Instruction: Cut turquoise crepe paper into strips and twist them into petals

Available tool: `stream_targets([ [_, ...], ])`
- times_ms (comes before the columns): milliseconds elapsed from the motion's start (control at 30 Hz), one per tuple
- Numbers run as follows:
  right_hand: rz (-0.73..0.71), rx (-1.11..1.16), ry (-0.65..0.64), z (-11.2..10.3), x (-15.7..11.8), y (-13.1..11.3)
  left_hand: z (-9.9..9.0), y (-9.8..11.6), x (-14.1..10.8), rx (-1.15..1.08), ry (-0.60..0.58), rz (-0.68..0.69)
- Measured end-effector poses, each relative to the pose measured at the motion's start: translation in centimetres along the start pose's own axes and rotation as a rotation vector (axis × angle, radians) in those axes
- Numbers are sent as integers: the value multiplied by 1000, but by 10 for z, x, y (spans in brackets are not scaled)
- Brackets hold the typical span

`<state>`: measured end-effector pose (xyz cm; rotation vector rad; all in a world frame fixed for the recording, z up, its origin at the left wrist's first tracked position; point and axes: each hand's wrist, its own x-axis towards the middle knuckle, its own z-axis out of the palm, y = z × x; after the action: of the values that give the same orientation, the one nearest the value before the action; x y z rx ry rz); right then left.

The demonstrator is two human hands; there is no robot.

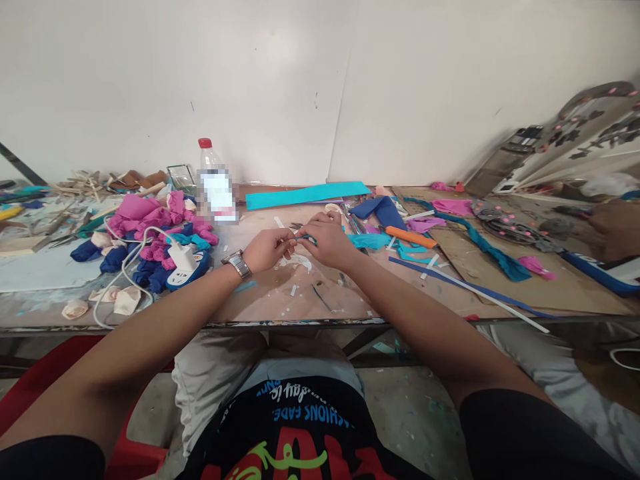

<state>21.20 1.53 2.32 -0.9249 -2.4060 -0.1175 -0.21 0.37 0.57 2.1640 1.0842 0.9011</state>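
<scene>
Over the middle of the table, my left hand [271, 251] and my right hand [327, 239] meet at the fingertips. Both are closed in a pinch. A small bit of teal material shows between the fingers of my right hand; what my left fingertips hold is too small to make out. Behind the hands lies a long turquoise strip [307, 194]. Just right of my right hand are turquoise scraps [373, 241], a folded dark blue piece [383, 212] and an orange tool [411, 237]. White scraps [295, 262] lie under the hands.
At the left, pink and blue crumpled pieces [143, 217] surround a power strip [187, 272] with a white cable. A bottle [206, 160] stands behind them. Long thin strips [493, 297] cross the right side beside cardboard [565, 293]. Another person's legs [550, 373] show at the lower right.
</scene>
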Motion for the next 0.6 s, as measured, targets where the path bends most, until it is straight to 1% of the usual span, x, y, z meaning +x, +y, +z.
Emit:
stream_targets([
  [100,13,25,8,0,0,0,-2,6,-1,152,44,45],
  [200,20,28,10,0,0,0,-4,9,-1,225,62,71],
  [400,29,34,9,-1,-1,-1,-3,8,-2,232,94,101],
  [600,10,43,23,-4,-1,-2,-2,5,-1,152,184,81],
])
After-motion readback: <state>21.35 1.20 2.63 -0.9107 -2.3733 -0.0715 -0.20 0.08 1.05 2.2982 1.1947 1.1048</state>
